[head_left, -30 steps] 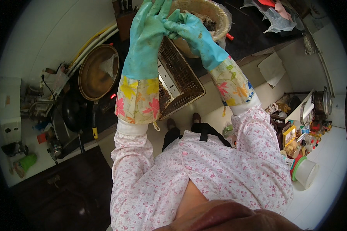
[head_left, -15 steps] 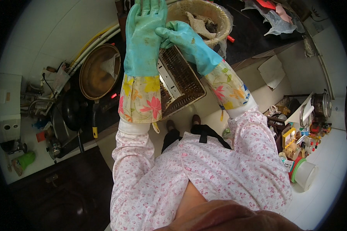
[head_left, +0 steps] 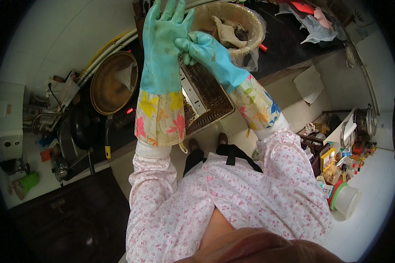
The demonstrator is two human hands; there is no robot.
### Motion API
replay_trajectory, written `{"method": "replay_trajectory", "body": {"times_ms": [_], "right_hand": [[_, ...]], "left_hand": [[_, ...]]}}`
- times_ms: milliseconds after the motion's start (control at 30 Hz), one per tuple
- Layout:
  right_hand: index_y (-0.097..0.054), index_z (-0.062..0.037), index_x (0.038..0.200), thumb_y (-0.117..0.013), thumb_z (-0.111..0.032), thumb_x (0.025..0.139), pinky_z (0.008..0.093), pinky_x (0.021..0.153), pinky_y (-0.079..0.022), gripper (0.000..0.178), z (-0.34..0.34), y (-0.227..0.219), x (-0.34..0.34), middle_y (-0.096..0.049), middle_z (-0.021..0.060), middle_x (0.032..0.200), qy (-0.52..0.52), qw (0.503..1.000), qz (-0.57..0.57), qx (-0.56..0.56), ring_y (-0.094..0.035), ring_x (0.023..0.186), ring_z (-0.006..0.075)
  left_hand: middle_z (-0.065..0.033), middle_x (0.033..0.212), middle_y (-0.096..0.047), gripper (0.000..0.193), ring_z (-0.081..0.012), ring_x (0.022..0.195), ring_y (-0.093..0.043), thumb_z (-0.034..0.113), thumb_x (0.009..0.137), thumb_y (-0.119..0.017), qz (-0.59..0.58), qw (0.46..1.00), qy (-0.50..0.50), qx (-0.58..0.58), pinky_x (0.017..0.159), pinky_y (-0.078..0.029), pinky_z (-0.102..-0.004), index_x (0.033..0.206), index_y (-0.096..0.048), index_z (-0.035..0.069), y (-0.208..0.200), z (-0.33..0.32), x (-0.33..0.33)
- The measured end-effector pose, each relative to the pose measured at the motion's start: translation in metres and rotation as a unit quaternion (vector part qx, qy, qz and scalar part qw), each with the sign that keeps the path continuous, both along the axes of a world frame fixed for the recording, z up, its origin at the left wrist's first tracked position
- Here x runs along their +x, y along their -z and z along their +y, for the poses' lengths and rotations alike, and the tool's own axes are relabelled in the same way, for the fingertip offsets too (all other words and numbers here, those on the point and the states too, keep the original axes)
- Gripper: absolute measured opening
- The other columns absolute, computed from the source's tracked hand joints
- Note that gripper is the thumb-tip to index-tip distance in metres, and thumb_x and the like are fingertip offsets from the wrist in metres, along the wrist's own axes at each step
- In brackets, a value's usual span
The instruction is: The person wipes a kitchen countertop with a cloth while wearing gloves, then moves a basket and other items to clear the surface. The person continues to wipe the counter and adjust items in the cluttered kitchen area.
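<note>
Both my hands wear turquoise rubber gloves with flowered cuffs. My left hand [head_left: 163, 48] is raised at the top centre, its fingers stretched out and spread, holding nothing. Dark smudges mark its glove. Against its right edge, my right hand [head_left: 202, 49] is closed, thumb and bent fingers pinching the left rubber glove [head_left: 161, 76] at the side of the palm. Below the hands is a brown, grimy perforated basket [head_left: 211, 120] with a pale slotted strip [head_left: 192, 93] in it; the gloves partly hide it. Just beyond my right hand stands a plastic-lined bin [head_left: 255, 30] holding a light rag [head_left: 226, 34].
A large brown pan [head_left: 112, 83] sits left on the dark counter, beside a lit red display [head_left: 130, 111] and a black wok [head_left: 81, 127]. Plastic bags [head_left: 314, 28] lie on the counter at far right. Jars and a lidded pot [head_left: 365, 120] crowd the right side.
The left hand's fingers have spread apart, and that hand has come slightly nearer. My right hand has shifted a little down and left, still pinching at the left glove's edge.
</note>
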State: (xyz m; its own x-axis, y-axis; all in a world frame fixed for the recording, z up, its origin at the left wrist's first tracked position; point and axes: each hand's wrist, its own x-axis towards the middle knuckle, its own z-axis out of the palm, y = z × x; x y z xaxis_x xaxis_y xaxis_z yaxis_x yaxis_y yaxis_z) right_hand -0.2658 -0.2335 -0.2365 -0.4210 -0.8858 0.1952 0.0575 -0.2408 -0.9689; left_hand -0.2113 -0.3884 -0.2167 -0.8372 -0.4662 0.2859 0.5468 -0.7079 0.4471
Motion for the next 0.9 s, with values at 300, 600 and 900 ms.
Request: {"method": "replay_trajectory", "body": {"times_ms": [300,600,900], "right_hand": [[-0.068,-0.0034,0.1,-0.069,-0.036,0.101,0.0244,0.07,-0.049,0.033,0.002,0.009,0.003,-0.067,0.0024,0.08,-0.022,0.999,-0.021,0.014,-0.061,0.074,0.0094],[-0.067,0.001,0.117,-0.067,-0.04,0.101,0.0334,0.086,-0.056,0.044,-0.017,-0.006,-0.045,-0.072,0.0122,0.099,0.027,0.997,-0.067,-0.014,-0.069,0.089,0.0171],[-0.069,0.0004,0.111,-0.077,-0.03,0.095,0.029,0.078,-0.057,0.035,-0.038,0.008,-0.047,-0.072,0.0067,0.096,-0.027,0.999,-0.021,-0.011,-0.068,0.084,0.0131]], "left_hand": [[-0.0084,0.167,-0.031,0.056,-0.0293,0.155,-0.03,0.036,0.108,-0.044,0.121,0.957,0.25,0.083,0.127,-0.027,-0.049,0.159,-0.03,0.017,0.018,-0.019,-0.002],[-0.0083,0.162,-0.045,0.046,-0.0301,0.151,-0.038,0.034,0.11,-0.034,0.047,0.993,0.094,0.06,0.125,-0.025,-0.0517,0.149,-0.049,0.016,0.002,-0.022,-0.002],[-0.0041,0.158,-0.05,0.045,-0.0237,0.153,-0.036,0.038,0.1,-0.047,0.225,-0.08,0.382,0.893,0.126,-0.025,-0.0527,0.139,-0.058,0.019,-0.003,-0.017,-0.002]]}}
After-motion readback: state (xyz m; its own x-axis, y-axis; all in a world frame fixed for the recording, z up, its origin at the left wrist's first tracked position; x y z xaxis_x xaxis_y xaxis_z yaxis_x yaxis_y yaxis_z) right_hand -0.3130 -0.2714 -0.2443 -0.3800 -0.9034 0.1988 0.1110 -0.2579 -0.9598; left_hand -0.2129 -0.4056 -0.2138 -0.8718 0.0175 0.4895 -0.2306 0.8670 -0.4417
